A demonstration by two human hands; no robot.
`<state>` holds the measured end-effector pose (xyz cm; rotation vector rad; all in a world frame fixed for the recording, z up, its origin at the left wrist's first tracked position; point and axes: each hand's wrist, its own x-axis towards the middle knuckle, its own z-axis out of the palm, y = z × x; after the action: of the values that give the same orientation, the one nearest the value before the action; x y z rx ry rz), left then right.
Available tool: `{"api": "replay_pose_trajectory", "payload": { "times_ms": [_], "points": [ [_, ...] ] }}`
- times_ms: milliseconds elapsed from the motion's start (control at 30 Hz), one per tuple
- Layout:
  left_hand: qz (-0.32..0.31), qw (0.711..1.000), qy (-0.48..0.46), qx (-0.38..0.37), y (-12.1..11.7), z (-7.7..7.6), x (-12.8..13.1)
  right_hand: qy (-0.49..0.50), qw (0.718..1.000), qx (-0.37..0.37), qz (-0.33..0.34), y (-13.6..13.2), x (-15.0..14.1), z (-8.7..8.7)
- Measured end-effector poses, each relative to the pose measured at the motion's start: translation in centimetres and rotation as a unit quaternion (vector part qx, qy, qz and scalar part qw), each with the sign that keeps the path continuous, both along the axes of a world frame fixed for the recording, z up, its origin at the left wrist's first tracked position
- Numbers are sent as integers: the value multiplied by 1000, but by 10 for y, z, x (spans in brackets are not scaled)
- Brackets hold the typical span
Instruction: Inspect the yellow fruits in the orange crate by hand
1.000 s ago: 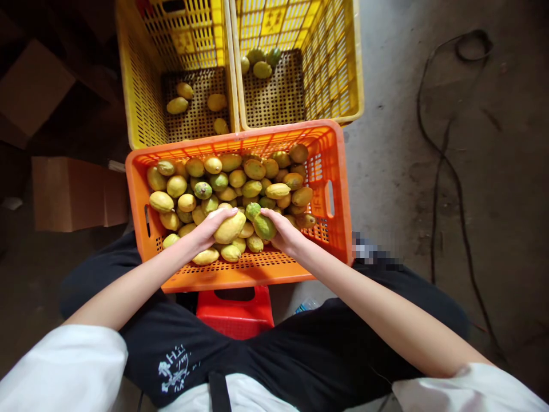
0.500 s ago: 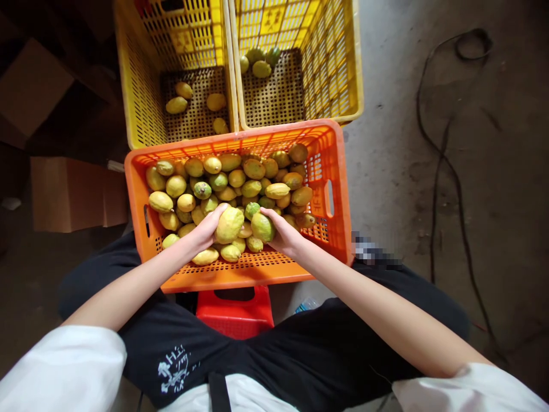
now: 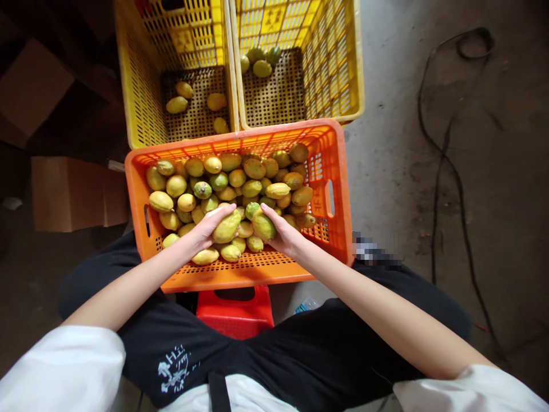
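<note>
At the bottom centre of the frame, a red stool is positioned between the dark trousers; whether the orange crate is supported by it cannot be told. The crate is placed at mid-frame between the parted knees, presumably so that its contents can be reached by both hands with little stretch. Near its lower rim, a yellow-green fruit is gripped in the left hand, and a greener fruit is gripped in the right hand. Each thumb is laid along the upper side and most fingers are hidden, a hold that appears to leave the skin exposed to view. A small green fruit is seen just above the latter; whether it is held cannot be determined. Beyond, loose fruit is heaped in the crate. At the top of the frame, a left yellow crate and a right yellow crate are set side by side against the far rim, probably for short reach; yellower fruit is contained in the former, greener pieces in the latter.
</note>
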<state>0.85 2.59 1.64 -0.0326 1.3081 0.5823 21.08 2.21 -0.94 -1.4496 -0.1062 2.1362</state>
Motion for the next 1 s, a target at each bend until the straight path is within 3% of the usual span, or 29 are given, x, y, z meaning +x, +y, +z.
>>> {"api": "replay_pose_trajectory", "payload": {
  "times_ms": [200, 400, 600, 833, 1000],
  "points": [
    [-7, 1000, 10, 5, -1, -3, 0, 4, 999, -38, -32, 4, 1, 7],
    [27, 999, -14, -42, 2, -6, 2, -10, 995, -91, -47, 7, 2, 6],
    [22, 995, -39, -94, 8, 1, 4, 44, 995, -91, -25, 6, 2, 4],
    [34, 994, -54, -93, 6, 0, 2, 43, 993, -87, -68, 7, 2, 2],
    [50, 993, -46, -91, 7, 4, 1, 32, 997, -69, -28, 12, 6, 1]
  ]
}}
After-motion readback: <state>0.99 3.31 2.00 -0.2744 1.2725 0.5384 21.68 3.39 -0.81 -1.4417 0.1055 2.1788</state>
